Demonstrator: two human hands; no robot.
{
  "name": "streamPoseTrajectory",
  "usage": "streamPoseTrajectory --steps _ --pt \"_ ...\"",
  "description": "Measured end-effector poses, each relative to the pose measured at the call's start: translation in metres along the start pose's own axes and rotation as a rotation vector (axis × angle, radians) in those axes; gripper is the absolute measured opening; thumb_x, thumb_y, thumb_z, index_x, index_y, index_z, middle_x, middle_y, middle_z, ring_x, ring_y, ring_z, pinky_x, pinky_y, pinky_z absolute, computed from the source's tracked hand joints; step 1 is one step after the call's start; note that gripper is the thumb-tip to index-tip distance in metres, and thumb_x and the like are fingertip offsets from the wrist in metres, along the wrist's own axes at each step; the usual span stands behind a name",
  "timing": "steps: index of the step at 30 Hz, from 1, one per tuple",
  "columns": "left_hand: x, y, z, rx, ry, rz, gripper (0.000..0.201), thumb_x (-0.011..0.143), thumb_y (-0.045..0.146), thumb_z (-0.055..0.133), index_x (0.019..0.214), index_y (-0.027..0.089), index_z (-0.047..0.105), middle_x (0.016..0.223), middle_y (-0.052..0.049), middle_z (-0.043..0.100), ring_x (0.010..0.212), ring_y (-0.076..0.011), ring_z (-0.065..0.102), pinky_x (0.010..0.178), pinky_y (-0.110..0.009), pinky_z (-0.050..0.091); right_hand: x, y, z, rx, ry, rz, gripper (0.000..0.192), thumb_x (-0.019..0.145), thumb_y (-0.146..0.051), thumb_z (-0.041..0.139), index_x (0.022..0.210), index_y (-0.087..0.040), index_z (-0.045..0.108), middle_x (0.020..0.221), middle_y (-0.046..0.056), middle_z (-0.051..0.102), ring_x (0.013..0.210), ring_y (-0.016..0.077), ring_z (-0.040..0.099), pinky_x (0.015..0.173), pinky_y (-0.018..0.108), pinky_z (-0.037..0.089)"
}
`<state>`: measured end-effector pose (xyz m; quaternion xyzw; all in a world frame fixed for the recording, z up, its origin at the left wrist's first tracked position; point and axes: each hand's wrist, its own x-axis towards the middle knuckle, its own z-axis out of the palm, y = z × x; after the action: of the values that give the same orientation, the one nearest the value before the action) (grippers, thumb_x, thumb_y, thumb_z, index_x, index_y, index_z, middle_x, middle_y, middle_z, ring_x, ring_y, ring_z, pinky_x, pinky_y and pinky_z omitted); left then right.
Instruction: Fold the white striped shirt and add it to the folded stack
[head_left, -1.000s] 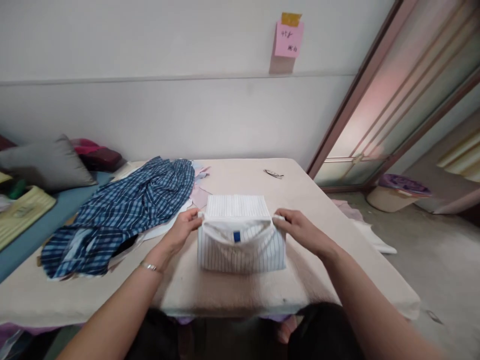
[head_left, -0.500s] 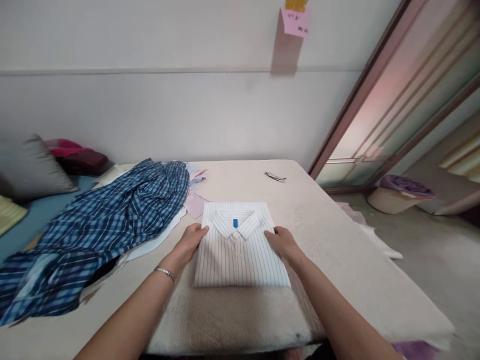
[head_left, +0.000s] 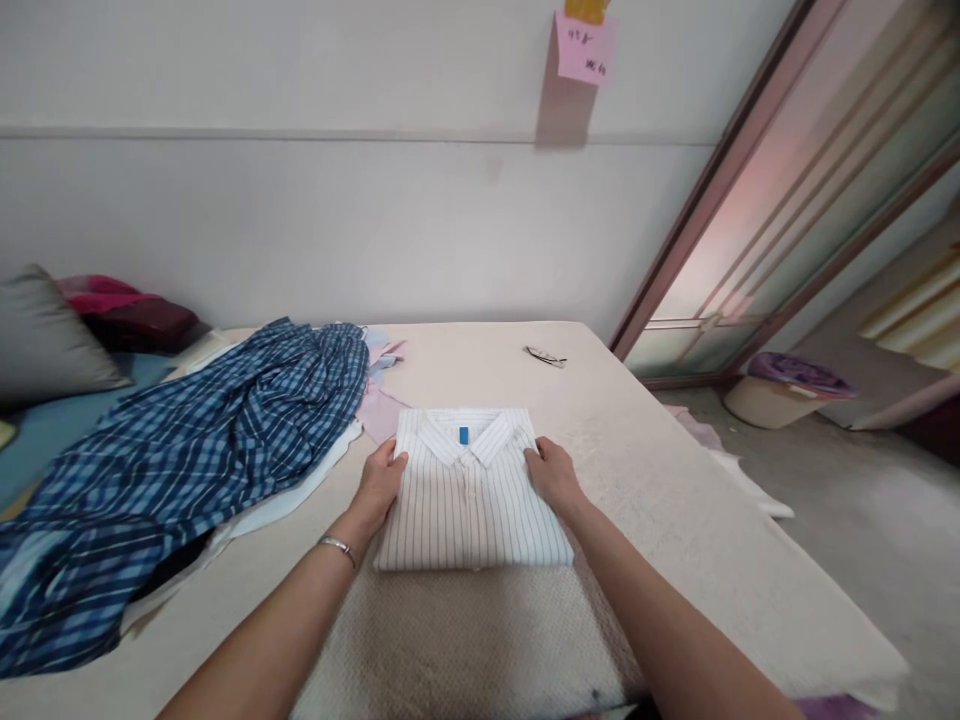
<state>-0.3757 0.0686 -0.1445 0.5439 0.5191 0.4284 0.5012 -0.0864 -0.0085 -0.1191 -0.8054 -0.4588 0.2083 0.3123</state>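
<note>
In front of me is a neatly folded white dress shirt [head_left: 472,510] with thin dark stripes, its collar at the far end and a blue label inside the neck. My left hand [head_left: 381,480] grips its left edge, thumb on top and fingers tucked beneath. On the opposite edge, my right hand [head_left: 553,474] pinches the shirt the same way; those fingertips are hidden under the cloth. The near end of the shirt lies over or just above the cream cloth-covered table [head_left: 645,500]; I cannot tell whether it touches.
A heap of blue plaid clothing [head_left: 225,440] covers the table's left side, with pale fabric pieces [head_left: 384,405] beside it. Eyeglasses [head_left: 545,356] lie near the back. A grey cushion [head_left: 52,340] sits far left. Right of the table, a lined bin [head_left: 772,400] stands on the floor.
The shirt's far end looks slightly raised and tilted toward me, with both hands still on its sides. My view has shifted a little to the right.
</note>
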Motion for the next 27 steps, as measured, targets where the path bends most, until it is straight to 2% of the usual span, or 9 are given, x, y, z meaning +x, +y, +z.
streamPoseTrajectory --steps 7,11,15,19,22,27 --pt "0.017 -0.004 0.011 0.057 0.103 0.052 0.037 0.079 0.035 0.061 0.107 0.014 0.070 0.089 -0.006 0.074 0.086 -0.0232 0.068 0.079 -0.032 0.052 0.007 0.002 0.004 -0.015 0.119 -0.063 0.014 0.090 -0.020 0.046 0.078 -0.021 0.053 0.071 0.001 0.058 0.071 0.0176 0.054 0.065 0.026 0.034" --pt "0.017 -0.009 0.016 0.122 0.162 0.056 0.027 0.076 0.028 0.062 0.098 0.016 0.071 0.094 -0.007 0.074 0.092 -0.0245 0.067 0.087 -0.035 0.051 0.009 0.007 0.010 -0.127 0.039 0.010 0.015 0.093 -0.020 0.047 0.078 -0.021 0.051 0.074 0.003 0.060 0.070 0.0174 0.054 0.063 0.026 0.032" --pt "0.017 -0.006 0.018 0.125 0.160 0.050 0.029 0.077 0.028 0.062 0.101 0.014 0.070 0.098 -0.010 0.076 0.093 -0.0249 0.069 0.085 -0.035 0.053 0.008 0.003 0.008 -0.172 -0.012 0.041 0.017 0.095 -0.025 0.049 0.079 -0.021 0.052 0.076 0.005 0.061 0.071 0.0175 0.055 0.061 0.026 0.031" --pt "0.021 0.005 0.019 0.110 0.164 0.112 0.035 0.081 0.027 0.059 0.113 0.015 0.067 0.111 -0.010 0.075 0.099 -0.0228 0.070 0.089 -0.033 0.054 0.009 -0.005 0.003 -0.212 0.104 -0.023 0.019 0.100 -0.023 0.040 0.089 -0.020 0.056 0.074 0.003 0.060 0.069 0.0172 0.053 0.061 0.027 0.028" --pt "0.022 0.006 0.019 0.273 0.187 0.190 0.036 0.086 0.027 0.054 0.118 0.016 0.064 0.115 -0.010 0.074 0.105 -0.0224 0.070 0.093 -0.034 0.053 0.011 -0.002 0.008 -0.279 0.143 -0.026 0.020 0.103 -0.025 0.038 0.100 -0.019 0.057 0.078 0.005 0.063 0.071 0.0176 0.054 0.062 0.028 0.026" --pt "0.020 -0.001 0.015 0.489 0.216 0.182 0.033 0.084 0.025 0.056 0.114 0.016 0.066 0.105 -0.014 0.075 0.102 -0.0310 0.070 0.095 -0.044 0.051 0.011 0.008 0.018 -0.374 0.036 -0.005 0.019 0.103 -0.028 0.041 0.097 -0.018 0.056 0.088 0.008 0.068 0.079 0.0195 0.060 0.061 0.029 0.025"
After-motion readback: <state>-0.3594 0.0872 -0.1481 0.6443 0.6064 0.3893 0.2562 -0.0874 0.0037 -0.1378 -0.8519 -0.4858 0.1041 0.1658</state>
